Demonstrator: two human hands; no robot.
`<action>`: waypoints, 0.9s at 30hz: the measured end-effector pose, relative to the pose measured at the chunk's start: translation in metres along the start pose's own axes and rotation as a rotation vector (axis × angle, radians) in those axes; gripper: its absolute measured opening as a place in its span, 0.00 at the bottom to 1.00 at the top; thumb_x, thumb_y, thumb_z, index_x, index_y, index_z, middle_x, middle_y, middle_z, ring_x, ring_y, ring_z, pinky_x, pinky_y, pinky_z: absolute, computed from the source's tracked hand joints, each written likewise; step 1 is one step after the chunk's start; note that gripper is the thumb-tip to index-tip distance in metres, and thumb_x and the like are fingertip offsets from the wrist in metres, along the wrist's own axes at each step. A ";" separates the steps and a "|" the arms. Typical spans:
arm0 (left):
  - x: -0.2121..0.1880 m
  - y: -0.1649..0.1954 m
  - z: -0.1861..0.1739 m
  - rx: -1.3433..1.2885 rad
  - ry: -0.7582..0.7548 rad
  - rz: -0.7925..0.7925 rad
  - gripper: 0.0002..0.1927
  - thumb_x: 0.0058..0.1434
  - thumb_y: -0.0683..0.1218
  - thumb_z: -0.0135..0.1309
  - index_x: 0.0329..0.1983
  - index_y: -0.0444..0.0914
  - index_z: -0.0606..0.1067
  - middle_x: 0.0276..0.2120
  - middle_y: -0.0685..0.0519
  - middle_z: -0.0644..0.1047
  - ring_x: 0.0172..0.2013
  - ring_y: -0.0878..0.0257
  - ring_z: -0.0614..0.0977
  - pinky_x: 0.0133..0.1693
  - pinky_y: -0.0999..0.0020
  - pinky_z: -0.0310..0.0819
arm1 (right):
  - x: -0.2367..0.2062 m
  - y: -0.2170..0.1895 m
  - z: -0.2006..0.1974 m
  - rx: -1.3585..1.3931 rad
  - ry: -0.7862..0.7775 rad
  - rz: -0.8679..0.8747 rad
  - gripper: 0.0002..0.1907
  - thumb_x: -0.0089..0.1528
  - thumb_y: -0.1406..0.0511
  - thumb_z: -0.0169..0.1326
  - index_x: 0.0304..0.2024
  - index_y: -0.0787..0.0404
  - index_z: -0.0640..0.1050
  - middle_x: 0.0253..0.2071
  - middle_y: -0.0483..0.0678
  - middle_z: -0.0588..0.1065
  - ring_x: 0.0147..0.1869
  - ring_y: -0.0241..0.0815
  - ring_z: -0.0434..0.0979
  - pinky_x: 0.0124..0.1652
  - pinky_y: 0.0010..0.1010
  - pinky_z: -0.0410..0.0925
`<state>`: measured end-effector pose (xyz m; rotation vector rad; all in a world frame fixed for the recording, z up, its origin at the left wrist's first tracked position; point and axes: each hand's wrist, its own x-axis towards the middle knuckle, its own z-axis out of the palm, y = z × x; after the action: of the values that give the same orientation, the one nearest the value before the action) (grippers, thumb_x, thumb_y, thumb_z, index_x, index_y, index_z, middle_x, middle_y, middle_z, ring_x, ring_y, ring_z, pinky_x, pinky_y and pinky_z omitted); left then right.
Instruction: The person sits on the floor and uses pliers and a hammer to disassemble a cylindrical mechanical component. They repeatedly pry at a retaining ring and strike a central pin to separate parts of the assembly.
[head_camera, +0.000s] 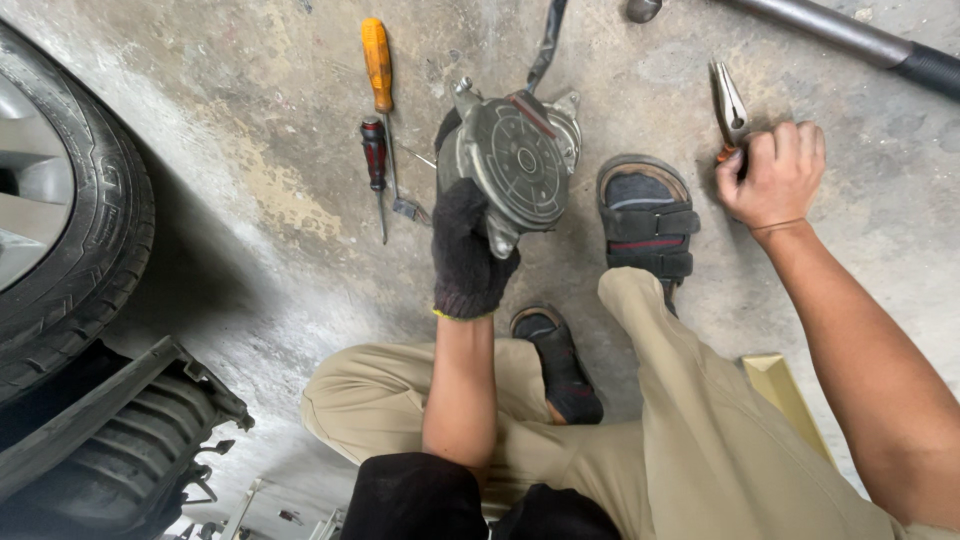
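Two hands are at work over the concrete floor. The left hand, in a dark knitted glove, is clenched around the round grey metal compressor, holding it tilted with its ribbed circular face turned up toward the camera. Right of the compressor, past a sandalled foot, the bare right hand grasps the handles of grey pliers, whose long axis points away from the person. Left of the compressor lie an orange-handled screwdriver and a dark red-handled screwdriver.
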<state>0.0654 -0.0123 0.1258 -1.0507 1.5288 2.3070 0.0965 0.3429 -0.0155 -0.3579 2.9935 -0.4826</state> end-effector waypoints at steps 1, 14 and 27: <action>0.000 -0.003 -0.005 0.514 -0.065 0.259 0.22 0.54 0.42 0.59 0.53 0.33 0.74 0.47 0.45 0.79 0.50 0.52 0.82 0.52 0.61 0.79 | 0.000 0.000 0.000 0.003 0.003 0.002 0.10 0.61 0.66 0.56 0.34 0.62 0.68 0.38 0.54 0.63 0.48 0.56 0.65 0.54 0.46 0.64; 0.002 -0.044 -0.028 0.817 -0.044 0.517 0.35 0.48 0.32 0.63 0.61 0.35 0.69 0.58 0.44 0.74 0.61 0.51 0.77 0.63 0.59 0.72 | 0.007 -0.006 -0.006 0.009 0.010 -0.008 0.10 0.60 0.66 0.57 0.34 0.62 0.68 0.40 0.55 0.65 0.47 0.56 0.65 0.52 0.46 0.64; 0.010 -0.030 -0.016 -0.157 -0.053 -0.065 0.24 0.68 0.47 0.53 0.66 0.37 0.68 0.61 0.48 0.74 0.61 0.56 0.75 0.61 0.58 0.72 | 0.007 -0.009 -0.005 0.003 0.011 -0.003 0.10 0.61 0.66 0.56 0.33 0.62 0.67 0.40 0.55 0.64 0.47 0.56 0.65 0.53 0.46 0.64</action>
<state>0.0806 -0.0141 0.0942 -1.0493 1.2915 2.4217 0.0909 0.3341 -0.0080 -0.3612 3.0032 -0.4904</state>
